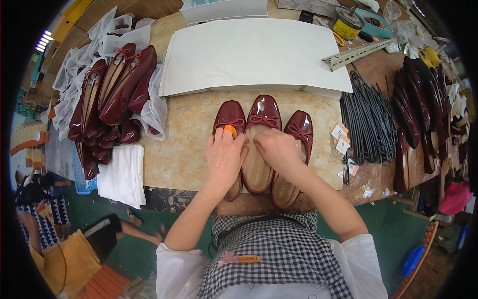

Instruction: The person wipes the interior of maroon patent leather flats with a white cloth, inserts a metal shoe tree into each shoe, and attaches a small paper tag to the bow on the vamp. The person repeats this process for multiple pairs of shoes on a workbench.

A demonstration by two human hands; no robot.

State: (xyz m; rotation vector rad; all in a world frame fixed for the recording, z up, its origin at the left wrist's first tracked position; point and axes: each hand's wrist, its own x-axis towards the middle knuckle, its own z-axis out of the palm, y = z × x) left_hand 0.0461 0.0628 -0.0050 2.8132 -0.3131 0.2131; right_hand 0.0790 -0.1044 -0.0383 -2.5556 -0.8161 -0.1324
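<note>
Three dark red patent ballet flats with small bows lie side by side before me, toes pointing away. My left hand (225,154), an orange band on one finger, rests over the left ballet flat (229,110), fingers bent at its opening and thumb beside the middle shoe. My right hand (280,150) reaches across the right ballet flat (300,123). Its curled fingertips meet at the opening of the middle ballet flat (264,105), whose beige insole shows. Whatever either hand pinches is hidden by the fingers.
White sheets (254,55) are stacked behind the shoes. More red flats (119,89) with translucent wrapping pile up at left, above white cloths (122,174). Black wire-like strips (368,119), tags (342,144) and dark red shoes (420,104) lie at right. Another person (74,259) is at lower left.
</note>
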